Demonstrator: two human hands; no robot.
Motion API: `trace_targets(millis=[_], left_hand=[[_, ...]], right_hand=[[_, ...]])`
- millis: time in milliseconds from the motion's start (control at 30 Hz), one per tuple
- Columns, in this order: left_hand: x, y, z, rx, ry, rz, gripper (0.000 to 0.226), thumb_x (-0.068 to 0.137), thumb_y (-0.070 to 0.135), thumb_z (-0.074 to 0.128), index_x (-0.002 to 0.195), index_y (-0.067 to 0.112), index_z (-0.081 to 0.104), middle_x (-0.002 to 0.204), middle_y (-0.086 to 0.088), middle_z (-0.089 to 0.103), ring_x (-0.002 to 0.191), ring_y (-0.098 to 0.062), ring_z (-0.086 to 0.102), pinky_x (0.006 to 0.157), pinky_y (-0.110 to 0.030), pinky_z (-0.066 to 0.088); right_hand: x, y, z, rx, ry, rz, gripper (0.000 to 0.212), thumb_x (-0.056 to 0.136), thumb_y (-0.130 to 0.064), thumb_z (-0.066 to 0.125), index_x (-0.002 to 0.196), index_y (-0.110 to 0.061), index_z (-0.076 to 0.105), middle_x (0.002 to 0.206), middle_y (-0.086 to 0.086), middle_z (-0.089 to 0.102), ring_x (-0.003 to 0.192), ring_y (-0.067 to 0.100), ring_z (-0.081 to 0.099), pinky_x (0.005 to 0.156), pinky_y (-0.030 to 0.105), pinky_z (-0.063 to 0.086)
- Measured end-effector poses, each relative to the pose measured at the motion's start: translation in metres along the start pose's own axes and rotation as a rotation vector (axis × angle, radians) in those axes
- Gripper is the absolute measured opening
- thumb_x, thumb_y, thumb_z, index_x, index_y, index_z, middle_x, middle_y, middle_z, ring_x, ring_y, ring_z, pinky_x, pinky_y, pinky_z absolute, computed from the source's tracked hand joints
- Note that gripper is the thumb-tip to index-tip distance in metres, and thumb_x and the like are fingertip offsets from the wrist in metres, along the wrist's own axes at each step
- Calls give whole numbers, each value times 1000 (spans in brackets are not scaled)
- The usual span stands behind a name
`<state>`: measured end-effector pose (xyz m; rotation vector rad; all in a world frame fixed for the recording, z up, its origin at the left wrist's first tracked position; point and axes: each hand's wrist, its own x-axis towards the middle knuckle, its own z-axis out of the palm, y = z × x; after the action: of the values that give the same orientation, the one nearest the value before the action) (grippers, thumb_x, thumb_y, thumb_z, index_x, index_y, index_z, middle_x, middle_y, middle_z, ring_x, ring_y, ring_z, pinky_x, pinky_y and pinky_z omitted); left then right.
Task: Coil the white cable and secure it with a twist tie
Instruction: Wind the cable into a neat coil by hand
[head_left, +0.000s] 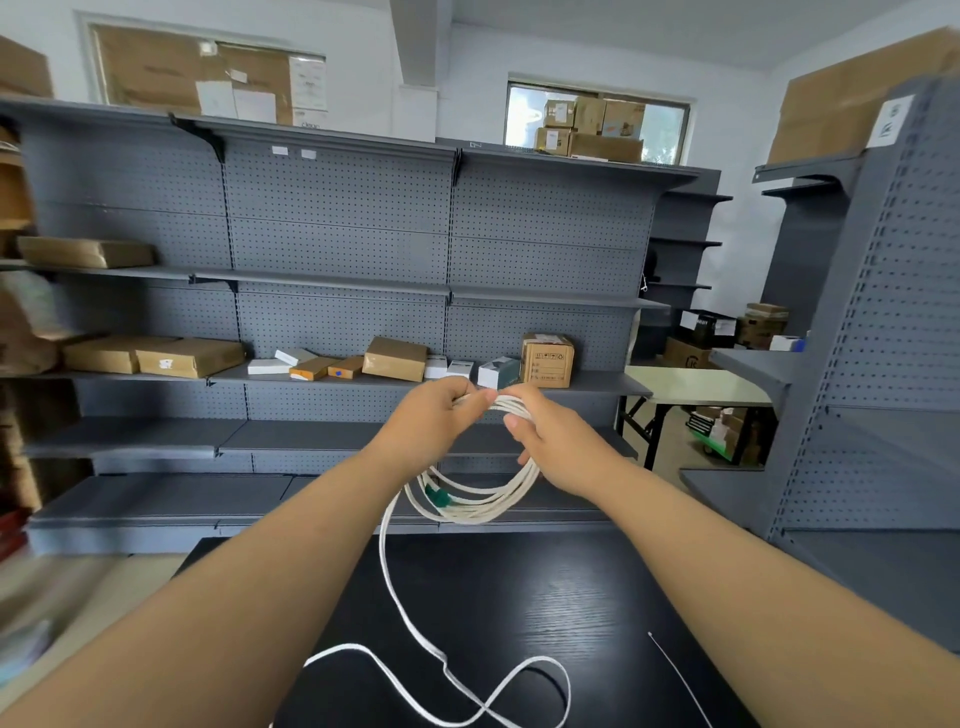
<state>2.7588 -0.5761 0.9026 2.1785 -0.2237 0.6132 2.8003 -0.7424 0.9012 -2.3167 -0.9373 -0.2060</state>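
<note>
The white cable (478, 506) hangs in several loops in the air above the black table (571, 587). My left hand (436, 415) grips the top of the coil. My right hand (550, 441) holds the same bundle just to the right, fingers curled round the strands. A green connector (437, 496) shows inside the loops. A loose tail of cable (415, 634) drops from the coil to the table and curls in a figure eight near the front edge. A thin white twist tie (678, 675) lies on the table at the right.
Grey pegboard shelving (337, 249) stands behind the table, with cardboard boxes (395, 358) on its middle shelf. Another grey shelf unit (872, 364) rises at the right. A white folding table (696, 387) stands at the back right.
</note>
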Motion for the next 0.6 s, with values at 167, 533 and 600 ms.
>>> trace_targets(millis=[167, 533, 600], left_hand=[[-3, 1, 0, 133, -87, 1, 34, 91, 38, 54, 70, 12, 57, 55, 8, 37, 52, -8, 34, 49, -19, 27], [-8, -8, -3, 71, -129, -106, 35, 90, 47, 51, 67, 21, 56, 53, 10, 40, 41, 0, 40, 48, -18, 31], [-9, -14, -7, -68, -149, -232, 42, 90, 53, 47, 70, 18, 60, 55, 7, 44, 43, -4, 46, 52, -22, 38]], right_hand=[[-6, 3, -4, 15, -151, 47, 14, 97, -33, 41, 111, -29, 43, 92, 11, 61, 83, 30, 64, 78, 51, 54], [-5, -2, 15, -132, -34, -12, 14, 99, -29, 38, 107, -19, 43, 79, 6, 57, 77, 28, 58, 67, 40, 45], [-3, -4, 15, -100, -14, 45, 13, 99, -29, 36, 104, -20, 43, 83, 10, 60, 78, 29, 61, 70, 41, 48]])
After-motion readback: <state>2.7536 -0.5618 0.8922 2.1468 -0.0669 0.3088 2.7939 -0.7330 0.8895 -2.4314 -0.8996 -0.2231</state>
